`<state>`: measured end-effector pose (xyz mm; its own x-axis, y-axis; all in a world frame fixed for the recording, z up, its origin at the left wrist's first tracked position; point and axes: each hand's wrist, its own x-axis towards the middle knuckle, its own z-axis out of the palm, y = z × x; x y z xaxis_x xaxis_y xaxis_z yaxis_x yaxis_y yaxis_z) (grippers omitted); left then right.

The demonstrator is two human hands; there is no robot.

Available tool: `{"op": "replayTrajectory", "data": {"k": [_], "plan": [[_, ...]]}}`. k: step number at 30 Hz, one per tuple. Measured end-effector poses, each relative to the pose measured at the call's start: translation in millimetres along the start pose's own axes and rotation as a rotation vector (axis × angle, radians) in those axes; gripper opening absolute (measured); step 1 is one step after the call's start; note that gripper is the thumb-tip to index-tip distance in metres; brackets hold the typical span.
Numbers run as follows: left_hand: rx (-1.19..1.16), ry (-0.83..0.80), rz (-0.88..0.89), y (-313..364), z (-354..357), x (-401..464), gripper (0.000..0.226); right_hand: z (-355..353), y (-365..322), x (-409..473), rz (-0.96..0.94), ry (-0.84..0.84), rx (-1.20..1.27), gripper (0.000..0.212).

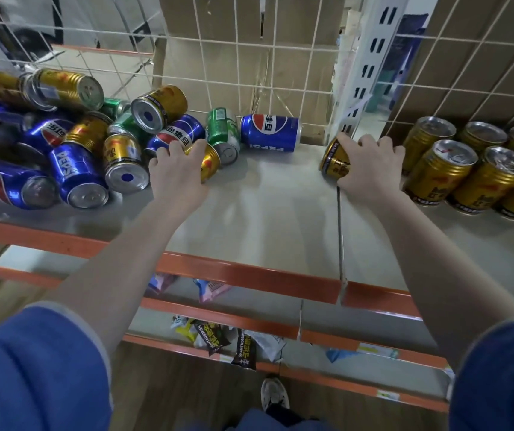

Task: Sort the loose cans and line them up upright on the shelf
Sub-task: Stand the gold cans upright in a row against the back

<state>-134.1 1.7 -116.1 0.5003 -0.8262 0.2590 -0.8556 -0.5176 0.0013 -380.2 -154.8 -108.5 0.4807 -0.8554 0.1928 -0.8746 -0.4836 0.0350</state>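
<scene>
A heap of loose cans lies on its side at the left of the shelf: gold cans, blue Pepsi cans and green cans. My left hand grips a gold can at the heap's right edge. One blue Pepsi can lies alone near the back. My right hand holds another gold can, tilted, near the shelf joint. Several gold cans stand upright in rows on the right.
A wire grid backs the shelf, with a white slotted upright post between the sections. The orange front lip runs below my arms. Lower shelves hold snack packets. My shoe is on the floor.
</scene>
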Motion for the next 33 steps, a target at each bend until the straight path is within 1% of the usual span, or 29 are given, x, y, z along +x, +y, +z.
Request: {"op": "replayTrajectory", "data": {"k": [5,7,9,12,14,17,21,24,29,33], "plan": [[0.005,-0.206,-0.022,2,-15,3,0.079,-2,-5,-11,-0.014,-0.125,0.280,0.085],[-0.014,-0.258,-0.029,2,-19,5,0.079,-5,-4,-14,-0.039,-0.185,0.293,0.091],[-0.060,-0.272,-0.044,2,-19,7,0.076,-9,-3,-18,-0.052,-0.209,0.278,0.095],[-0.170,-0.216,-0.034,4,-14,7,0.069,-12,-6,-26,-0.021,-0.202,0.330,0.094],[-0.236,-0.174,-0.024,6,-11,6,0.064,-11,-8,-34,0.004,-0.161,0.387,0.090],[-0.299,-0.174,0.006,6,-11,5,0.066,-12,-8,-45,0.037,-0.105,0.489,0.083],[-0.554,-0.100,-0.025,9,-21,-2,0.063,-15,-5,-58,0.055,-0.059,0.573,0.075],[-0.692,-0.046,-0.007,14,-28,-11,0.058,-20,-1,-65,0.044,-0.016,0.578,0.071],[-0.850,0.018,-0.010,19,-24,-26,0.042,-29,4,-67,0.060,0.056,0.558,0.065],[-0.991,0.065,-0.054,20,-18,-38,0.042,-39,2,-65,0.033,0.075,0.546,0.065]]}}
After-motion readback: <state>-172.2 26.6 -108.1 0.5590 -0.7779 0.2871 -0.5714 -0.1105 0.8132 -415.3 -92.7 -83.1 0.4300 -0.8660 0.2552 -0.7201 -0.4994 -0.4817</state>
